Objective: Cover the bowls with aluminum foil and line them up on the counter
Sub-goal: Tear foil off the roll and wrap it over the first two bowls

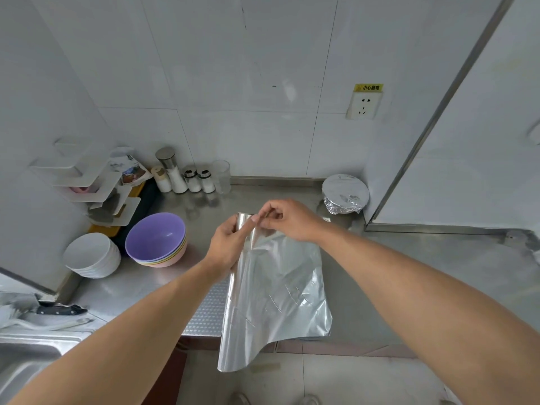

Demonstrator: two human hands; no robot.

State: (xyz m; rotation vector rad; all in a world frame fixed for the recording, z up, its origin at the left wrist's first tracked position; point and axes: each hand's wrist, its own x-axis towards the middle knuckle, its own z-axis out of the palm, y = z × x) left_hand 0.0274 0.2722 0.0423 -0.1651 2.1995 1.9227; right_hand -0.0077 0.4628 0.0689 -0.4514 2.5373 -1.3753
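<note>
My left hand point(230, 244) grips the far end of an aluminum foil roll point(233, 290) held above the steel counter point(409, 273). A pulled-out foil sheet point(280, 290) hangs from the roll and drapes past the counter's front edge. My right hand point(287, 219) pinches the sheet's top edge next to the roll. A stack of colored bowls point(157, 241), purple on top, stands at the left. Beside it is a stack of white bowls point(92, 258). One foil-covered bowl point(344, 194) sits at the back right against the wall.
Spice jars and a glass point(190, 176) line the back wall. A white corner shelf point(96, 188) hangs at the left. A sink point(26, 363) and a knife point(61, 309) lie at lower left. A wall socket point(363, 105) is above the covered bowl.
</note>
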